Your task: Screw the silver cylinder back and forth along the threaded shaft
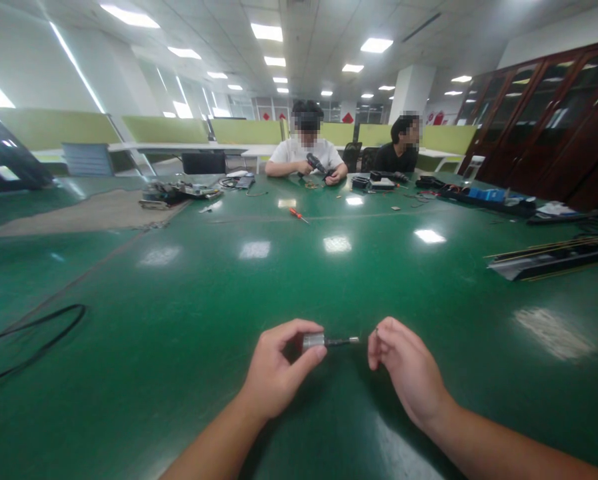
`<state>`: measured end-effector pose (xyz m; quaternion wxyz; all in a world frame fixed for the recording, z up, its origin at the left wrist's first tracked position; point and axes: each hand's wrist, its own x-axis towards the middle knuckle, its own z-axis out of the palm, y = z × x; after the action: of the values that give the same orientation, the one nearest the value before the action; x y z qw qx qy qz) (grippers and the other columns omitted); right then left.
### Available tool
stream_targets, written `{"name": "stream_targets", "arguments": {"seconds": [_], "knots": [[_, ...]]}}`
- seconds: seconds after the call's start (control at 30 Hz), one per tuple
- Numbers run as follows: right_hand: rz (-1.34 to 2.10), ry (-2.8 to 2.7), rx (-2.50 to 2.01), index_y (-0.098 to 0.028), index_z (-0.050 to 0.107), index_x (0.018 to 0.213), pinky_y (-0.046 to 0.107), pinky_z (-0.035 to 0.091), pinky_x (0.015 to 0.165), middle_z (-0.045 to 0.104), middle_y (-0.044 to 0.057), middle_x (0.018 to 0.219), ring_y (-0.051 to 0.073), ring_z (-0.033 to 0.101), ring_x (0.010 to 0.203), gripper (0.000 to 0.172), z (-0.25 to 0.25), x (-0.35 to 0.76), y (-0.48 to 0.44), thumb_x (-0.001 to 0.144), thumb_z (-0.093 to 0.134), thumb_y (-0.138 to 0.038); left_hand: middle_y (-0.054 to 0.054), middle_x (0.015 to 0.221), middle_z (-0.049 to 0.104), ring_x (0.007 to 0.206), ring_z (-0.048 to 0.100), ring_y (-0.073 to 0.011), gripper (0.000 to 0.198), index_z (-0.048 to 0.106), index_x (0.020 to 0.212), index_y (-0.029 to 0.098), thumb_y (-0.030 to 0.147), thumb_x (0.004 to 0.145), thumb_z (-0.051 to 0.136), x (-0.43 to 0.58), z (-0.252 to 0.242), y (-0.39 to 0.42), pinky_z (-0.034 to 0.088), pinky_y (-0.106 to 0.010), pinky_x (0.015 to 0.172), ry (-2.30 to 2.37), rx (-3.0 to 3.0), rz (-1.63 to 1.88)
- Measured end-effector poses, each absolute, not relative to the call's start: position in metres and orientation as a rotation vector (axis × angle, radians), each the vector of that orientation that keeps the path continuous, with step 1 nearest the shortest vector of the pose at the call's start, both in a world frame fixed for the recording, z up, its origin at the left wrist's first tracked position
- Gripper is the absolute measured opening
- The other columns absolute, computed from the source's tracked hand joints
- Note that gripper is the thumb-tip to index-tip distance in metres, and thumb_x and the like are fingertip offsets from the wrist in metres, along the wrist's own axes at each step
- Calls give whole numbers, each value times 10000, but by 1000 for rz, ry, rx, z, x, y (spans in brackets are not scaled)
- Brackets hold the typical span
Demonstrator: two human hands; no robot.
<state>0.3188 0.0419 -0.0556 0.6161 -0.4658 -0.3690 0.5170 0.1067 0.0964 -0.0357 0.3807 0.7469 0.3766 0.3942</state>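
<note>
Between the thumb and fingers of my left hand [279, 367] is a small silver cylinder, like a little motor [313, 341], lying sideways. From its right end a thin dark shaft [336, 343] with a bright metal tip points toward my right hand [403, 367]. That hand is a short gap to the right of the tip, with thumb and fingertips pinched together. A tiny dark speck shows at the pinch, too small to name. Both hands are low over the green tabletop [203, 300].
A red-handled screwdriver [297, 215] lies farther up the table. A black cable [53, 320] loops at the left, and long rails [553, 259] lie at the right. Across the table, a person in a white shirt [283, 160] holds a dark power tool [315, 162]; another person [399, 157] sits nearby.
</note>
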Motion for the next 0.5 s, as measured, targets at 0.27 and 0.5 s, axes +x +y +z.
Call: {"name": "stream_targets", "arguments": {"seconds": [0.27, 0.5], "knots": [[1328, -763, -1025, -218, 418, 567, 266, 273, 441, 428, -49, 436, 104, 382, 373, 508, -57, 315, 43, 925, 528, -561, 33, 769, 605, 652, 583, -119, 218, 551, 869, 196, 266, 802, 745, 114, -35, 107, 457, -216, 609, 973, 1260, 1468], [1316, -842, -1032, -216, 420, 555, 254, 287, 427, 445, -47, 439, 101, 400, 377, 525, -54, 312, 41, 903, 545, -589, 10, 815, 633, 835, 658, -159, 472, 366, 572, 173, 288, 695, 807, 85, -7, 98, 545, -233, 704, 1101, 1085, 1616]]}}
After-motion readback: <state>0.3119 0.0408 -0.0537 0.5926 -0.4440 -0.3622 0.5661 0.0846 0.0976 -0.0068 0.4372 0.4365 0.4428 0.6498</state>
